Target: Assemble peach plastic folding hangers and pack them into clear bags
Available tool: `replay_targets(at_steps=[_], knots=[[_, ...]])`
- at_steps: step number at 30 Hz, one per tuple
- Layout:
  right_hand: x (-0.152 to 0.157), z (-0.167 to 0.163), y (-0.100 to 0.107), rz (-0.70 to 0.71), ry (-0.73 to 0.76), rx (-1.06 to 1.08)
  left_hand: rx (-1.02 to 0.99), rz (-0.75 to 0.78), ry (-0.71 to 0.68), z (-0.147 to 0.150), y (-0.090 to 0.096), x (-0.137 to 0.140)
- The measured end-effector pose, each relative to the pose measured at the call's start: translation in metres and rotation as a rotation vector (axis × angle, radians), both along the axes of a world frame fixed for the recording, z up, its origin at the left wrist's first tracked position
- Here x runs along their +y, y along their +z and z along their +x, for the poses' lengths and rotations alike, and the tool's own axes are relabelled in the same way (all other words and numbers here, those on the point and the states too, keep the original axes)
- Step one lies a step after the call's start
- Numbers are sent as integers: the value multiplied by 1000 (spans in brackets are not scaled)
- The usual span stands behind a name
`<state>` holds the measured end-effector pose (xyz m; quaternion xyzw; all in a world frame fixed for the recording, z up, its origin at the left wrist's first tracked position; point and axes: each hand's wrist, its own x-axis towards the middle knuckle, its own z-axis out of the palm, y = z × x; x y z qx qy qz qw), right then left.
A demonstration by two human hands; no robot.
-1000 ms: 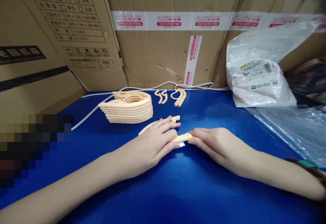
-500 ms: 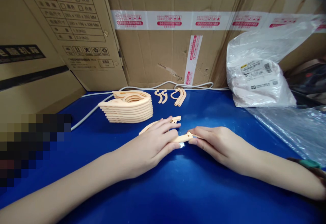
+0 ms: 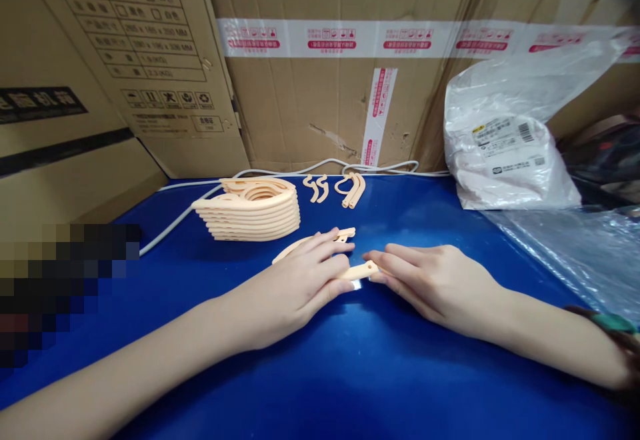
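My left hand lies low over the blue table, its thumb and fingers closed on a cream plastic hanger part. The jointed end of this part, with a small hole, points right. At that end my right hand is closed, thumb below and fingertips on top; a thin cream piece in its grip is mostly hidden. Another curved cream hanger arm lies just behind my left hand, partly covered by its fingers.
A neat stack of cream folding hangers stands at the back left. Two S-shaped hooks and several curved arms lie by a white cable. Cardboard boxes wall the back; a white plastic bag stands at right.
My right hand has turned slightly and its fingertips have moved left, over the end of the hanger part. The thin piece in it is now more covered. My left hand stays in place.
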<state>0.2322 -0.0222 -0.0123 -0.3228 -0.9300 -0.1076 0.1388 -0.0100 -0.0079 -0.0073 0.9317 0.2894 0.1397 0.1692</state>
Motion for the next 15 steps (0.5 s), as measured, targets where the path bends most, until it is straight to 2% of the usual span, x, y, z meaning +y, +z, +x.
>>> replay_targets(at_steps=[5, 15], knots=[[-1, 0, 1, 125, 15, -23, 21, 14, -9, 0, -1, 0], [-2, 0, 3, 113, 37, 7, 27, 10, -18, -2, -2, 1]])
